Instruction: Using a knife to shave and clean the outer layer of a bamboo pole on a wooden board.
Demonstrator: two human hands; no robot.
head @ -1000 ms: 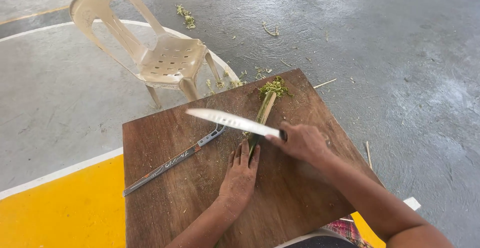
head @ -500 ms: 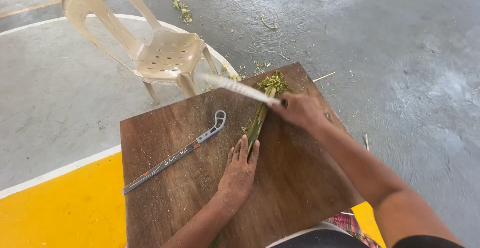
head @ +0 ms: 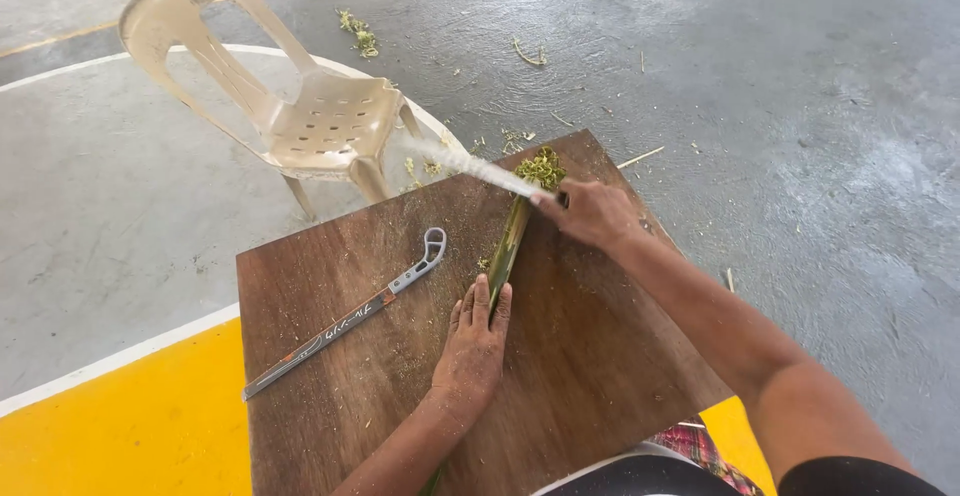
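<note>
A green plant stalk (head: 510,244) lies lengthwise on a brown wooden board (head: 580,356), its far end frayed into shreds (head: 541,167). My left hand (head: 472,344) presses flat on the near part of the stalk. My right hand (head: 590,212) grips the handle of a large knife (head: 470,165); the blade is blurred and points left over the stalk's far end. A second long knife with a grey looped handle (head: 345,320) lies on the board to the left, untouched.
A beige plastic chair (head: 300,116) stands just beyond the board's far left corner. Green scraps (head: 358,34) are scattered over the grey concrete floor. A white line and a yellow painted area (head: 110,426) lie at the lower left.
My right hand has carried the knife away from me, from above the middle of the stalk to its frayed far end. My left hand stays on the stalk.
</note>
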